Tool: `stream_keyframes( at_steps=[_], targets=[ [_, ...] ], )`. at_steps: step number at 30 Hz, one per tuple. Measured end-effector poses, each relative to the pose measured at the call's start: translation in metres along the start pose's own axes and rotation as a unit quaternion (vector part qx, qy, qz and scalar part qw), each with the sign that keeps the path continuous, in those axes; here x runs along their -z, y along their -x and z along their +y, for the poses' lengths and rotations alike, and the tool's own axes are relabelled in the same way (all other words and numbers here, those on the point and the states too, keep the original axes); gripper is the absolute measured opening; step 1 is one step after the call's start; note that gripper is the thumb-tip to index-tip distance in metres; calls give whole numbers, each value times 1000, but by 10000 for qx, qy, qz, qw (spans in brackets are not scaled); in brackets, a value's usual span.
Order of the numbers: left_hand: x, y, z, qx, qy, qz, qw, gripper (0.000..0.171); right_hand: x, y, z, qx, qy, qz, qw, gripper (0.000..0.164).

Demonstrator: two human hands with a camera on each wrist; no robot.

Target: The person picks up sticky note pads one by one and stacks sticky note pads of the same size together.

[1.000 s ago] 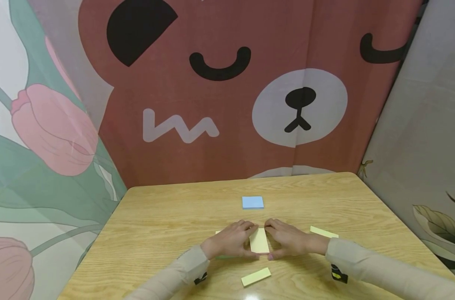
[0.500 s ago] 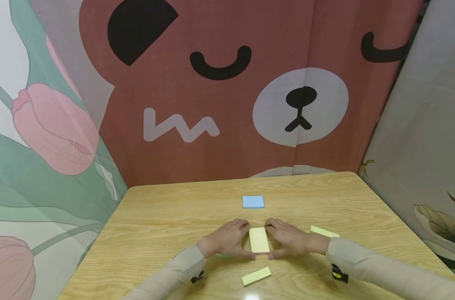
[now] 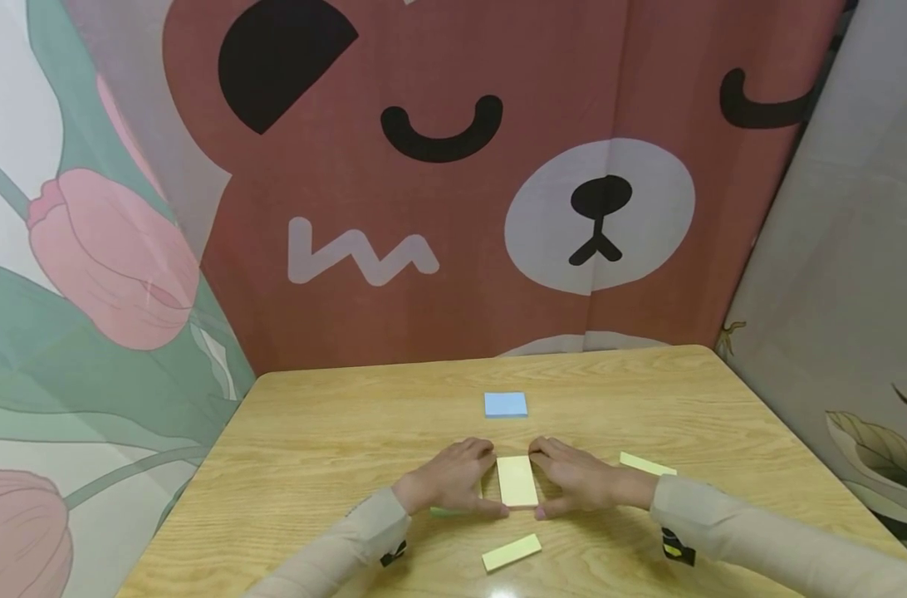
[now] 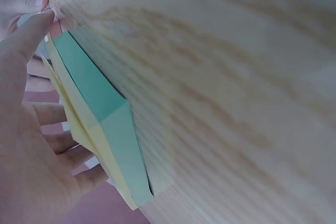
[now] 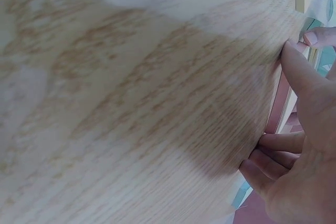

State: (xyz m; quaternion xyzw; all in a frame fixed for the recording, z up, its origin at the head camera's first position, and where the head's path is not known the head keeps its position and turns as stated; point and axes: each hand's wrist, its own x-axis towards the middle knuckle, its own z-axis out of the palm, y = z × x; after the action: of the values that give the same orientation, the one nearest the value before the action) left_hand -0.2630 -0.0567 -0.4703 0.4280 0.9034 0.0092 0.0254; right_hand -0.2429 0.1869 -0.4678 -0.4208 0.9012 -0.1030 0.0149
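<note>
A pale yellow sticky note pad [image 3: 517, 480] with a pinkish lower edge lies between the two hands. At its right side, my right hand [image 3: 573, 477] grips it, thumb at the near corner and fingers bent at the far one. In the right wrist view its pink side [image 5: 280, 100] shows between thumb and fingers. My left hand [image 3: 453, 475] arches over a green sticky note pad [image 4: 97, 82] topped by a yellow layer [image 4: 73, 111] that stands partly lifted. The left fingers curl behind that pad, tips hidden, and the left thumb reaches close to the right thumb.
A blue sticky note pad [image 3: 506, 404] lies farther back on the wooden table [image 3: 334, 448]. One narrow yellow strip pad [image 3: 512, 552] sits near the front, another yellow strip pad [image 3: 648, 463] beyond the right wrist. Printed curtains [image 3: 453, 316] hang behind and beside the table.
My left fingers have drawn off the middle yellow pad's far left corner, slightly leftward. The yellow edge left of that hand is no longer visible. My right hand stays put.
</note>
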Motion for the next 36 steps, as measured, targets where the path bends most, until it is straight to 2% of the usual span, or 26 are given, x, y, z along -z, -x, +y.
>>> stream_keyframes(
  at_steps=[13, 19, 25, 36],
  targets=[
    [-1, -3, 1, 47, -35, -47, 10000, 95, -1, 0, 0, 66, 63, 36, 10000, 81],
    [-1, -3, 1, 82, -33, -91, 9999, 95, 3, 1, 0, 91, 72, -102, 9999, 81],
    [0, -4, 1, -95, -198, 59, 9997, 93, 6, 0, 0, 164, 144, -230, 9995, 82],
    [2, -3, 2, -26, -218, -40, 9998, 91, 11, -3, 1, 213, 402, -434, 9980, 81]
  ],
)
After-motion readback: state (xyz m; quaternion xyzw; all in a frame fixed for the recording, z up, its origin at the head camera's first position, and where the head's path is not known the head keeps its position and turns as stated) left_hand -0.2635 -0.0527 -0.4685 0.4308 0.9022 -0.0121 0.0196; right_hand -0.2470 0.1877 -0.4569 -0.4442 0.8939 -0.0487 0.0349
